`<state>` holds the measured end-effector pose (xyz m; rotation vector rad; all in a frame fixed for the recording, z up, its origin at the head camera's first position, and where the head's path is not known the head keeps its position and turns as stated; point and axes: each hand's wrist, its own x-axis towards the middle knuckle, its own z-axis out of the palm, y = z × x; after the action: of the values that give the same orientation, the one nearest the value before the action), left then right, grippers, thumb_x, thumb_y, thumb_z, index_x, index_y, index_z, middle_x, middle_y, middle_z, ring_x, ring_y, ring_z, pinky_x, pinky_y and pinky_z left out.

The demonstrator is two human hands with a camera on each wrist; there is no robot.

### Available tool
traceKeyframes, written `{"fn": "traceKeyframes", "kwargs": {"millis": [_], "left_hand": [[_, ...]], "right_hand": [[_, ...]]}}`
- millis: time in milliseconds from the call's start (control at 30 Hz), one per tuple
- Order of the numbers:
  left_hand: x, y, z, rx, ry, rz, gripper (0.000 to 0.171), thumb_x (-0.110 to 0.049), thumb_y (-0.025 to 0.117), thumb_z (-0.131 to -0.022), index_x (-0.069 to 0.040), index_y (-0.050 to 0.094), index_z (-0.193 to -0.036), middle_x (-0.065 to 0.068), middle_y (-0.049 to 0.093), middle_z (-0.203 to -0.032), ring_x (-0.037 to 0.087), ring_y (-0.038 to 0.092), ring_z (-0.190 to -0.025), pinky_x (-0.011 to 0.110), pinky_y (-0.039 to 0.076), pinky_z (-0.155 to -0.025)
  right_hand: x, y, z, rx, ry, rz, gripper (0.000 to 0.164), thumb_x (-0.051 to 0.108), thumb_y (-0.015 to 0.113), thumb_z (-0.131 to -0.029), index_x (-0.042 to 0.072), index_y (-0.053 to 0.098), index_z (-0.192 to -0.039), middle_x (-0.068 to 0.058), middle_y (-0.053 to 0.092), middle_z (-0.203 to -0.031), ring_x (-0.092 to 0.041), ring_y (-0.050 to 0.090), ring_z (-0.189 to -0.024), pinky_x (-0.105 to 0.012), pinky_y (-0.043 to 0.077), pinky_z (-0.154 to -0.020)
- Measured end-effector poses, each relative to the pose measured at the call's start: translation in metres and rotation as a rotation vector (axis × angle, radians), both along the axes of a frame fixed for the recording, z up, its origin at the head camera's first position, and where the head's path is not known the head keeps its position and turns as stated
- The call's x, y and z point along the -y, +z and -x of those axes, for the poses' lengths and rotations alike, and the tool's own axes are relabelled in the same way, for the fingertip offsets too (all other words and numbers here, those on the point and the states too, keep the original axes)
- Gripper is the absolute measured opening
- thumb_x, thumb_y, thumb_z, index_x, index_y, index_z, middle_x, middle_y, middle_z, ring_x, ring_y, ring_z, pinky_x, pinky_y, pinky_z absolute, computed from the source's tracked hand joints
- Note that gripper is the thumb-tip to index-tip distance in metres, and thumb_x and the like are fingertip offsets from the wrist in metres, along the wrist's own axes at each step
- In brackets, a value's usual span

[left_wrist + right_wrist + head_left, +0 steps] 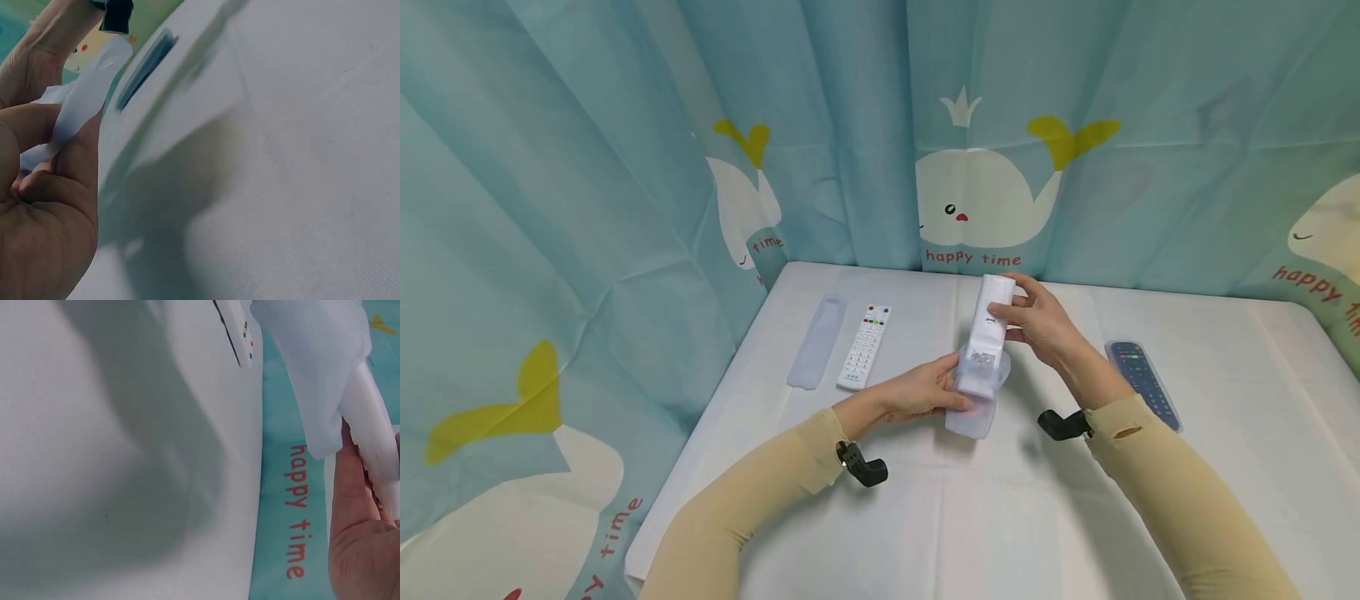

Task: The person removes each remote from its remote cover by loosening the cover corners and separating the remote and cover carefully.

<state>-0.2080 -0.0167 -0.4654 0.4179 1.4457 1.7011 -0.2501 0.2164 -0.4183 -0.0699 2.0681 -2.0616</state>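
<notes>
Above the middle of the table my right hand point(1037, 321) grips the upper end of a white remote control point(990, 321), its back side facing up. The remote's lower part sits inside a translucent silicone sleeve point(972, 419), whose edge is folded back around it. My left hand point(925, 390) pinches that sleeve from the left, thumb on top. In the left wrist view the soft sleeve point(87, 90) stands between thumb and fingers. The right wrist view shows the remote point(370, 415) lying along the right fingers, with a loose sleeve flap point(312, 369) hanging beside it.
Left on the table lie a flat translucent sleeve point(817, 343) and a white remote with colored buttons point(865, 346), face up. A dark blue remote point(1142, 383) in a clear cover lies to the right, near the right forearm. A whale-print curtain point(865, 150) hangs behind the white table point(880, 508).
</notes>
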Motion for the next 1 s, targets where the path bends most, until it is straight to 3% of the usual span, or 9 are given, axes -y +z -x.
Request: {"fn": "traceKeyframes", "kwargs": {"millis": [200, 367, 533, 633, 733, 1000], "left_hand": [[0.0018, -0.0014, -0.0032, 0.003, -0.037, -0.006, 0.096, 0.02, 0.057, -0.093, -0.021, 0.01, -0.165, 0.021, 0.06, -0.133, 0.029, 0.062, -0.118, 0.045, 0.053, -0.099], [0.0019, -0.0024, -0.0039, -0.026, -0.02, 0.029, 0.093, 0.017, 0.057, -0.094, -0.021, 0.01, -0.165, 0.022, 0.061, -0.131, 0.03, 0.062, -0.118, 0.045, 0.052, -0.099], [0.0003, 0.0005, 0.0004, -0.063, 0.071, 0.125, 0.07, 0.002, 0.061, -0.099, -0.009, 0.029, -0.16, 0.017, 0.062, -0.135, 0.027, 0.06, -0.122, 0.042, 0.051, -0.102], [-0.0006, 0.0032, 0.0031, -0.042, 0.12, 0.157, 0.053, -0.004, 0.065, -0.1, 0.0, 0.044, -0.148, 0.016, 0.065, -0.132, 0.026, 0.062, -0.121, 0.041, 0.051, -0.101], [-0.0003, 0.0046, 0.0039, -0.025, 0.133, 0.158, 0.047, -0.006, 0.066, -0.1, 0.001, 0.048, -0.143, 0.015, 0.067, -0.127, 0.026, 0.064, -0.119, 0.041, 0.053, -0.099], [0.0036, 0.0024, 0.005, -0.081, 0.062, 0.122, 0.07, 0.0, 0.064, -0.099, -0.011, 0.031, -0.16, 0.017, 0.067, -0.128, 0.028, 0.063, -0.12, 0.043, 0.053, -0.099]], "right_hand": [[0.001, -0.0002, -0.0001, -0.013, -0.01, -0.017, 0.074, 0.011, 0.066, -0.101, 0.008, 0.023, -0.161, -0.012, 0.058, -0.123, -0.014, 0.068, -0.09, -0.029, 0.058, -0.074], [0.0025, 0.0027, -0.0008, -0.022, -0.006, -0.021, 0.076, 0.012, 0.066, -0.101, 0.009, 0.02, -0.162, -0.012, 0.058, -0.125, -0.013, 0.068, -0.092, -0.029, 0.058, -0.076], [0.0028, 0.0065, -0.0027, -0.037, -0.005, -0.032, 0.073, 0.011, 0.065, -0.102, 0.012, 0.022, -0.161, -0.009, 0.059, -0.122, -0.014, 0.069, -0.091, -0.03, 0.058, -0.077], [0.0026, 0.0083, -0.0032, -0.041, -0.006, -0.022, 0.073, 0.011, 0.065, -0.101, 0.012, 0.022, -0.16, -0.008, 0.059, -0.121, -0.013, 0.069, -0.091, -0.03, 0.059, -0.077], [0.0023, 0.0083, -0.003, -0.042, -0.013, -0.003, 0.074, 0.01, 0.065, -0.101, 0.011, 0.021, -0.161, -0.008, 0.059, -0.12, -0.013, 0.069, -0.091, -0.029, 0.059, -0.076], [0.0025, 0.0043, -0.0009, -0.045, -0.044, 0.019, 0.073, 0.009, 0.064, -0.102, 0.008, 0.022, -0.16, -0.005, 0.06, -0.118, -0.013, 0.068, -0.089, -0.028, 0.058, -0.074]]}}
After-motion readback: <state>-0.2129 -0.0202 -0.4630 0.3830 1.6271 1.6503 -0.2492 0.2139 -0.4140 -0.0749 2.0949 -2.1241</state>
